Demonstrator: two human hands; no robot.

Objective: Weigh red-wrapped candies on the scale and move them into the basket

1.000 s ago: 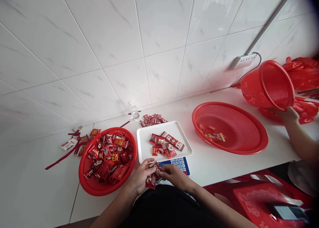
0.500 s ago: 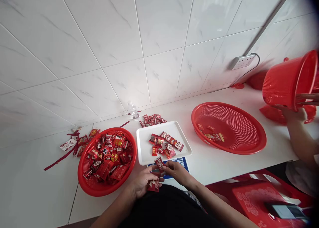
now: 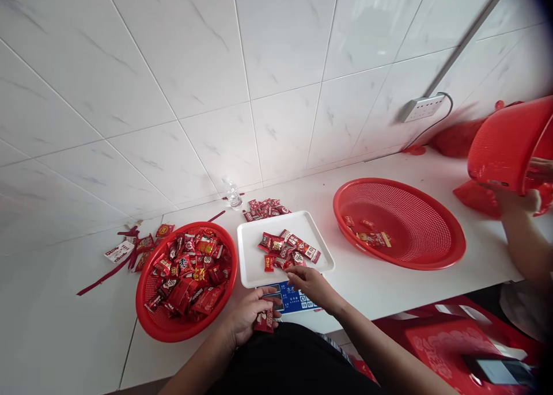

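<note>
My left hand (image 3: pixel 244 316) is closed around red snack packets (image 3: pixel 264 320), in front of the white tray (image 3: pixel 250 240). My right hand (image 3: pixel 318 289) hovers at the tray's near edge with its fingers stretched forward and nothing visible in them. Several red snack packets (image 3: pixel 276 244) and a longer red-and-white snack bar (image 3: pixel 302 246) lie in a small heap on the tray. Under it is a blue-faced weighing scale (image 3: pixel 294 299), its display and keys partly showing. On the left, a red basket (image 3: pixel 142 308) is full of mixed red snack packets.
Loose packets (image 3: pixel 264 211) and a clear plastic bottle (image 3: pixel 233 196) sit behind the tray. A large red basket (image 3: pixel 415 222) to the right holds a few packets. Further right, another person's arm (image 3: pixel 525 234) handles a red basket (image 3: pixel 501 153). A socket strip (image 3: pixel 423 108) hangs on the wall.
The packet that my right hand held is now on the tray's heap, and that hand has moved forward, let go. My left hand keeps its packets. The other person's basket has shifted right.
</note>
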